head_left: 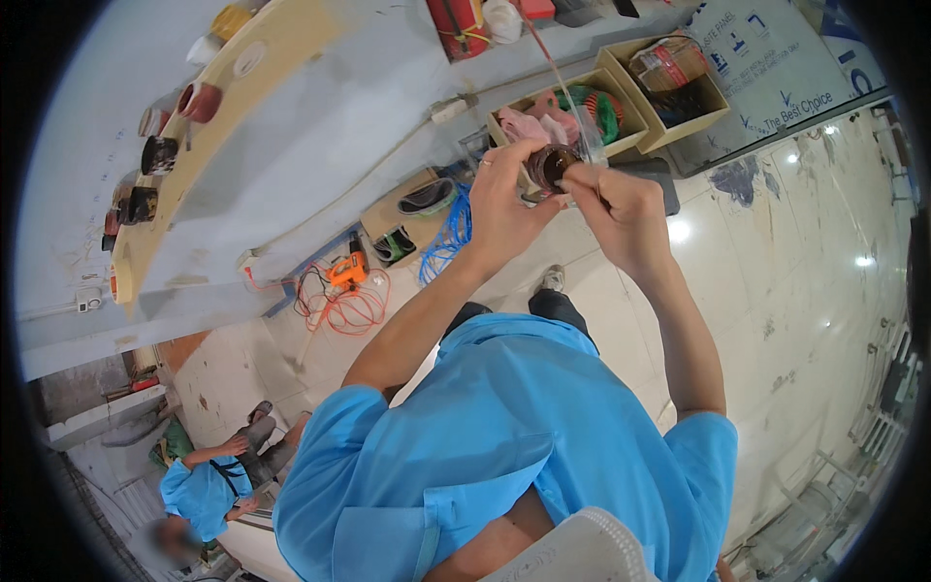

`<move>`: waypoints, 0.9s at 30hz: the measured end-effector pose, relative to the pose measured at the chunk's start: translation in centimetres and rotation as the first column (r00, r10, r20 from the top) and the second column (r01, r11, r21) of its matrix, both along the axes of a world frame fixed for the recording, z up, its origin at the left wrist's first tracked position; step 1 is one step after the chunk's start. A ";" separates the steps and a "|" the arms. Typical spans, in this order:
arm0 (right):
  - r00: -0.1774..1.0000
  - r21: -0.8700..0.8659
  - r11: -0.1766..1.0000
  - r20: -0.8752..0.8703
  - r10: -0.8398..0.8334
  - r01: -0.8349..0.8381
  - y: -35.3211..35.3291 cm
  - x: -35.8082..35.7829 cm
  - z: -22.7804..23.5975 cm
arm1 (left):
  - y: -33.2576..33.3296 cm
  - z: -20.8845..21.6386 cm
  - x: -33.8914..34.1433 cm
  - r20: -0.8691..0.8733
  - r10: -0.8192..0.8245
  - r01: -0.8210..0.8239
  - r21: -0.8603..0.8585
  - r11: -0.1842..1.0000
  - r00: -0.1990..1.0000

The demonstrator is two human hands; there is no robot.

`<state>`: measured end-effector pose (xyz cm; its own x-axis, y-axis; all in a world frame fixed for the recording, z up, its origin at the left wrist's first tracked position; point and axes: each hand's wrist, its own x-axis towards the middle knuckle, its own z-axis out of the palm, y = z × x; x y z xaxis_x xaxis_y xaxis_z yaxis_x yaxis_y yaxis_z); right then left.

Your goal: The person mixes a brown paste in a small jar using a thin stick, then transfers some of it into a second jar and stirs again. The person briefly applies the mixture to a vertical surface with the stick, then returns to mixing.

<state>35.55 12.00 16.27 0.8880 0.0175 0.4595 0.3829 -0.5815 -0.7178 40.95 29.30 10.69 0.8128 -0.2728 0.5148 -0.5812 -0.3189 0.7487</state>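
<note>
Head view: on the wearer's side of the box, the jar, likely light, stiff and slick, suits the curled left hand's side grip, while the right hand bunches fingers at its rim, hold unclear.

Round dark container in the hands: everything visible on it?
The round container is small and open-mouthed, dark brown inside with a few glints; whether that is liquid or bare bottom is unclear. Fingers hide much of its wall, so its material is uncertain. It is held in the air, mouth facing the camera. The left hand wraps its left side; the right hand's fingertips are at its right rim, exact contact unclear.
</note>
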 end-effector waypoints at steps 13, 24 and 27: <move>0.992 -0.244 0.962 0.014 -0.126 0.125 -11.7 0.8 0.7 | -12.4 -0.5 1.1 0.001 0.064 -0.063 -0.077 0.995 0.998; 0.992 0.019 0.995 -0.081 -0.098 0.100 -13.9 1.7 1.1 | -15.7 -1.3 3.4 0.002 -0.011 0.011 -0.060 0.998 1.000; 0.956 -0.155 0.943 0.054 -0.289 0.294 -14.2 2.2 1.1 | -16.0 -1.6 4.1 0.006 -0.015 0.015 -0.069 0.997 1.000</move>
